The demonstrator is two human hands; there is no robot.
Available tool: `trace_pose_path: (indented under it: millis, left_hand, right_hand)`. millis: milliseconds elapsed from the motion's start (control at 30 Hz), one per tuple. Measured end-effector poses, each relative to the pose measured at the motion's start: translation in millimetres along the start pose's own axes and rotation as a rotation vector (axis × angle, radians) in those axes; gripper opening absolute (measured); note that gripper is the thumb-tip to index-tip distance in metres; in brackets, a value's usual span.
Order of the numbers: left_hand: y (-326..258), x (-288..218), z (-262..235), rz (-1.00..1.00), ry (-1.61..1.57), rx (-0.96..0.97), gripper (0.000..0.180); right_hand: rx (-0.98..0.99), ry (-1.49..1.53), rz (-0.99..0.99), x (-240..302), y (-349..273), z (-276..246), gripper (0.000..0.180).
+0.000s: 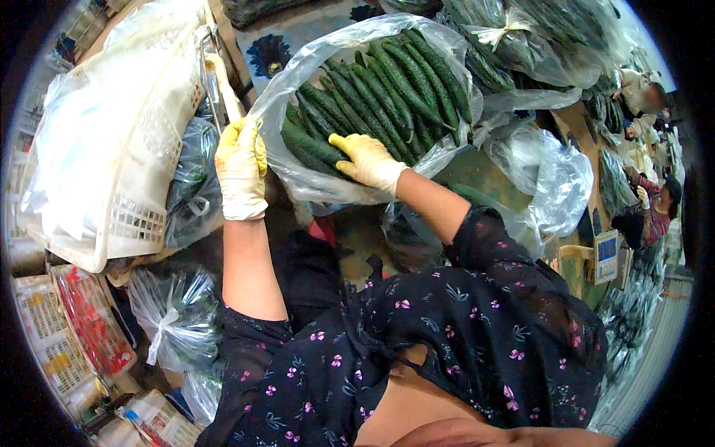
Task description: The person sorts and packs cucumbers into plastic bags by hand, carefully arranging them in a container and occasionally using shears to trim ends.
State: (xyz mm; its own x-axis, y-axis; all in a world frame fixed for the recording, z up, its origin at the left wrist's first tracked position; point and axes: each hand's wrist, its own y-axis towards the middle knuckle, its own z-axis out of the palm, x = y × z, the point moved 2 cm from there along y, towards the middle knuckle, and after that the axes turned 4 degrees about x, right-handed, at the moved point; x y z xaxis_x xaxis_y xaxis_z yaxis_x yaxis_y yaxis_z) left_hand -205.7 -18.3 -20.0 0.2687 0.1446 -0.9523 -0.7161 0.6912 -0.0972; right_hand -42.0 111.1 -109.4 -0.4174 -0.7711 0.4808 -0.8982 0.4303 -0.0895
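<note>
The near ends of the cucumbers (380, 97) are hidden behind the right hand (366, 160), and the lower part of the clear plastic bag (447, 45) that holds them sinks out of sight behind both forearms. The bag sits just beyond the person, at the middle of the view. It is thin, glossy and wrinkled, its mouth gaping toward the person. The cucumbers inside are long, dark green and bumpy, packed side by side and slanting toward the far right. The left hand (240, 167), in a pale yellow rubbery glove, is clenched on the bag's left rim, holding it up. The right hand, gloved the same, reaches into the mouth with fingers curled over the nearest cucumbers; whether it truly grips one cannot be told. To the left, a white plastic lattice basket (141, 216) lies tilted, lined with cloudy film. At far right, more tied bags of cucumbers (536, 37) blur together toward the rim, and other people (655, 208) there are too small to make out.
</note>
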Motion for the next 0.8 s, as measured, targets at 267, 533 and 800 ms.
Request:
trace_pose_path:
  millis: [267, 533, 800]
  left_hand:
    - [-1, 1, -7, 0.016, 0.03, -0.005, 0.009]
    - [2, 5, -7, 0.007, 0.01, 0.004, 0.008]
    - [0, 2, -6, -0.028, 0.012, -0.018, 0.008]
  right_hand:
    - [-0.282, -0.422, 0.491, -78, -8, -71, 0.088]
    - [-0.04, -0.157, 0.652, -91, 2, -84, 0.102]
    - [-0.293, 1.209, 0.256, -94, -59, -50, 0.095]
